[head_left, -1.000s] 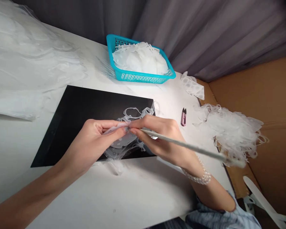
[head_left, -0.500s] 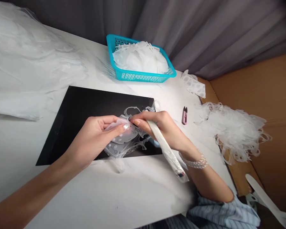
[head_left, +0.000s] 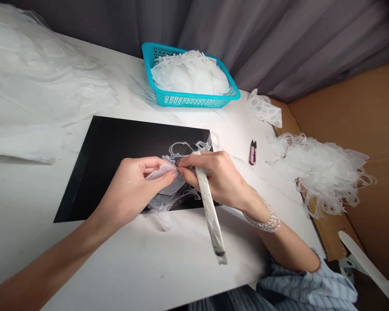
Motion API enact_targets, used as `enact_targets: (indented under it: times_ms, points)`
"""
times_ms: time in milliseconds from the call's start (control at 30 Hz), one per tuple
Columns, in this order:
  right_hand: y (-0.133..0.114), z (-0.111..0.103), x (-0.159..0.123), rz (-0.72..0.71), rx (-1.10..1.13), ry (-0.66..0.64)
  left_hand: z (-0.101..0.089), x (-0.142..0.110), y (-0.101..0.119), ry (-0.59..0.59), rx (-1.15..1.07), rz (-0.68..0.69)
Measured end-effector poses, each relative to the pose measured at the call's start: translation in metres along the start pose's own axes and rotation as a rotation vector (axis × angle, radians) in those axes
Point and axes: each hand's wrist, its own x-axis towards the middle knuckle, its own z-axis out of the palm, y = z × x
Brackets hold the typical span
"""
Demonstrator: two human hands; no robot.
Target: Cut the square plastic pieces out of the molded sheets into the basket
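Note:
Over a black board (head_left: pixel 116 142), my left hand (head_left: pixel 132 185) is closed on a sheer white fabric piece (head_left: pixel 158 174), pinched between thumb and fingers. My right hand (head_left: pixel 218 175) touches the edge of the same piece with its thumb and forefinger, close to my left fingertips. Held in that right hand is a long, thin tool wrapped in white (head_left: pixel 209 211); its dark tip is partly hidden and its kind is unclear. Curly sheer offcuts (head_left: pixel 180 147) and more spotted sheer fabric lie under and around my fingers.
A turquoise basket (head_left: pixel 194 100) of white cut pieces stands at the back. Pink thread snips (head_left: pixel 253 153) lie to the right, near a heap of offcuts (head_left: pixel 320 168) by a cardboard wall (head_left: pixel 353 112). Sheer fabric (head_left: pixel 35 86) covers the left side.
The wrapped tool has swung in my right hand, its rear end moving left to hang more upright. My fingertips have come closer together on the fabric. The view has shifted slightly.

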Motion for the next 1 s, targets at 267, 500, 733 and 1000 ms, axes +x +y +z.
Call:
enact_targets:
  times_ms: [267,500,733,1000]
  points:
    - [-0.008,0.003,-0.001,0.113,0.142,0.056,-0.002,-0.001,0.002,0.011,0.02,0.068]
    - [-0.011,-0.007,-0.002,0.131,0.193,0.018,-0.008,0.002,0.001,-0.026,0.081,0.123]
    - [-0.005,-0.005,-0.001,0.081,0.274,0.007,-0.006,0.0,0.001,-0.056,0.103,0.165]
    - [-0.002,0.01,0.001,0.175,0.507,0.157,0.008,-0.009,-0.005,0.208,0.147,0.305]
